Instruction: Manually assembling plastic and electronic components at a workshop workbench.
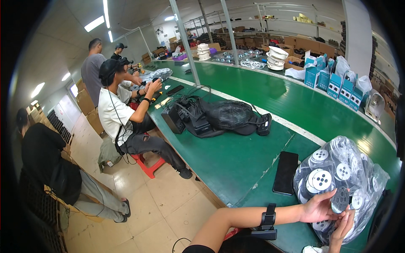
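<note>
A round grey disc with a patterned face (pixel 340 200) is held up in front of a clear plastic bag (pixel 366 168). My left hand (pixel 317 207) grips the disc from its left side, thumb and fingers around the edge. From below, my right hand (pixel 344 227) pinches the disc's lower edge, so both hands are closed on it. Inside the bag lie several white round discs with dark holes (pixel 322 180). A black phone (pixel 286 173) rests on the green table left of the bag. On my left forearm is a black strap with a small device (pixel 268 217).
Farther up the green table (pixel 236 168) lie a black mesh bag (pixel 230 116) and a black box with cables (pixel 172 119). Blue boxes (pixel 333 84) line the conveyor's far side. A person in a white shirt (pixel 116 109) sits at the table's left edge; other people stand behind.
</note>
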`<state>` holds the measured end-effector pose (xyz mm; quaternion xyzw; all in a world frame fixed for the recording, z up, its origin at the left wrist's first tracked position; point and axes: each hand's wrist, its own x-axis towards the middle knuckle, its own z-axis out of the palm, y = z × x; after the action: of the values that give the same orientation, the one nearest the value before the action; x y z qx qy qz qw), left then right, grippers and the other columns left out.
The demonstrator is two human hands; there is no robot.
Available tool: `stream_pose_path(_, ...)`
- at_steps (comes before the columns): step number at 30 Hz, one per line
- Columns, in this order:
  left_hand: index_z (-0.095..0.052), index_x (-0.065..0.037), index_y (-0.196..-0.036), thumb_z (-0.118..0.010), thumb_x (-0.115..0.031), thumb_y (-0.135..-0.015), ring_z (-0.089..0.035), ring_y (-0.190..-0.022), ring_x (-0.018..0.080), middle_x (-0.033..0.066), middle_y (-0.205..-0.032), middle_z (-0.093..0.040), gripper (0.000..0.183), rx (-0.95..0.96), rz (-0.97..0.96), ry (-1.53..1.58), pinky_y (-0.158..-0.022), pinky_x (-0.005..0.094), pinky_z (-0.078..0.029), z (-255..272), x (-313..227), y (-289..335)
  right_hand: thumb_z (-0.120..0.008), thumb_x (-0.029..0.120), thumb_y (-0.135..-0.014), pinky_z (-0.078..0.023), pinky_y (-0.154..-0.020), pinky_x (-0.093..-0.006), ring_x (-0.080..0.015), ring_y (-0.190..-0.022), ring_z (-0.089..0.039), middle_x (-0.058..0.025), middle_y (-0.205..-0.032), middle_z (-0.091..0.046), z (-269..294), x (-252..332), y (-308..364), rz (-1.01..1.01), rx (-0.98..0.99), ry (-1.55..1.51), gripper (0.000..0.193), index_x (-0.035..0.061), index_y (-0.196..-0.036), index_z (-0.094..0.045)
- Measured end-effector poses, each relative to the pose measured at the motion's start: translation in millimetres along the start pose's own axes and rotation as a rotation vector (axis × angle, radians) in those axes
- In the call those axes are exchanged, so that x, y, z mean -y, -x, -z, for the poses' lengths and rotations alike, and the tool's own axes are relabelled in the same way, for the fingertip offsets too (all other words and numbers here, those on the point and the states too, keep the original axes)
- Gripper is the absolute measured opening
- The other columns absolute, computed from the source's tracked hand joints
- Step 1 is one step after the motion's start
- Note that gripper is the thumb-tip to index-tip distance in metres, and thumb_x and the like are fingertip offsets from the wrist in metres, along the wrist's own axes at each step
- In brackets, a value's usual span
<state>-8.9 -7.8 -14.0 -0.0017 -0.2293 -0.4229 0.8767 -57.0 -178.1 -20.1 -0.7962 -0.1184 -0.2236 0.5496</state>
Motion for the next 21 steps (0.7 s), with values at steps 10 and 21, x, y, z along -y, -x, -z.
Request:
stream_pose_path(10,-0.026,-0.017,-0.136,-0.048,-0.039,-0.089,-0.052,-0.106,0.0234,0.0127,-0.120,-0.047,0.056,-0.002,0.011,0.027,-0.095,0.0406,-0.039,-1.1,-0.7,0.2,-0.032,0.025,-0.094,-0.017,-0.041,-0.0204,-0.0023,-0.043,-0.022,0.0042,-0.055,-0.032,2.9,-8.2,-0.5,0.050,0.004,0.057,0.028,0.0044,-0.078,-0.042)
stream_pose_path(21,-0.027,-0.016,-0.136,-0.047,-0.040,-0.089,-0.052,-0.106,0.0222,0.0117,-0.119,-0.048,0.056,0.015,0.013,-0.005,-0.094,0.0400,-0.040,2.1,-1.1,0.4,-0.032,0.025,-0.094,-0.018,-0.042,-0.0211,-0.0035,-0.044,-0.024,0.0033,-0.053,-0.032,1.4,-7.3,0.7,0.075,-0.020,0.136,0.029,0.0036,-0.078,-0.044)
